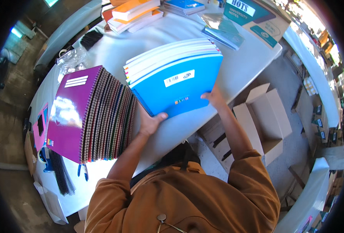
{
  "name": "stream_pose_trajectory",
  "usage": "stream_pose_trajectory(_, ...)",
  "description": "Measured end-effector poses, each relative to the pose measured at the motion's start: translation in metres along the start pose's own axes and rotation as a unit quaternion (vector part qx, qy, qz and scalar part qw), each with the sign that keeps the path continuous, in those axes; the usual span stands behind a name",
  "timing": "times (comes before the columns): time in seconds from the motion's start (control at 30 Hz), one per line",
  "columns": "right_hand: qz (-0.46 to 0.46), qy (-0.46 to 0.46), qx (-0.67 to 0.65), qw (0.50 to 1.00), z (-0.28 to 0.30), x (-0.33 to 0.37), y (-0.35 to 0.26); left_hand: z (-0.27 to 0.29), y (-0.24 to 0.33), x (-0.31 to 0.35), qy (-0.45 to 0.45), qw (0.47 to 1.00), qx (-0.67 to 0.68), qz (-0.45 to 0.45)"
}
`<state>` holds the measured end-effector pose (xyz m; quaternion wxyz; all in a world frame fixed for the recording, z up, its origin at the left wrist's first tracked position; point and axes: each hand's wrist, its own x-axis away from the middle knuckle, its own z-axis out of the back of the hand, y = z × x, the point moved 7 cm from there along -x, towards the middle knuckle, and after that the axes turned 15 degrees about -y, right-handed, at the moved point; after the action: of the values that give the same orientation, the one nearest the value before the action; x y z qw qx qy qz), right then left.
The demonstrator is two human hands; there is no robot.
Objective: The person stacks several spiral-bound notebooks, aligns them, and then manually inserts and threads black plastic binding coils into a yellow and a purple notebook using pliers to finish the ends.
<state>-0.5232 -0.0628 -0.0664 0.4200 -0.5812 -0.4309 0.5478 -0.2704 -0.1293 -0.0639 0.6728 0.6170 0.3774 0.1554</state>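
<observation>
Left hand [150, 122] and right hand [214, 98], part-closed, grip blue stack [174, 88] right of purple stack [89, 116]; even pressure should limit fanning.

There are two hands [150, 123], one held notebook stack [176, 83], one purple-topped stack [88, 112], two pens [86, 173].

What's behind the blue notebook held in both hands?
Behind the blue notebook, more notebooks show as white page edges; their cover faces, and part of the white tabletop, are hidden.

The left hand [150, 121] and right hand [214, 98] are gripping blue-fronted notebooks [179, 83] mid-frame; purple-fronted spiral notebooks [73, 110] are sitting centre-left.
</observation>
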Motion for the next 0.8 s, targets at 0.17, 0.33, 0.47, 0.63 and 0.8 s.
stream_pose_trajectory(0.17,-0.032,-0.022,0.155,0.987,-0.004,-0.001,0.020,-0.005,-0.006,-0.011,-0.006,0.997,-0.074,0.034)
stream_pose_trajectory(0.33,-0.119,-0.052,0.139,0.982,-0.003,-0.058,-0.025,0.016,-0.010,-0.039,0.080,0.988,-0.049,0.123)
stream_pose_trajectory(0.47,-0.400,0.041,0.064,0.914,0.015,-0.072,0.017,0.025,-0.044,-0.052,0.175,0.910,0.189,0.324)
stream_pose_trajectory(0.63,-0.076,0.246,-0.364,0.895,-0.024,-0.076,0.069,0.058,-0.082,-0.076,0.232,0.904,0.156,0.323)
stream_pose_trajectory(0.8,-0.004,0.365,-0.324,0.873,-0.061,-0.112,0.074,0.073,-0.068,-0.104,0.266,0.910,0.129,0.292)
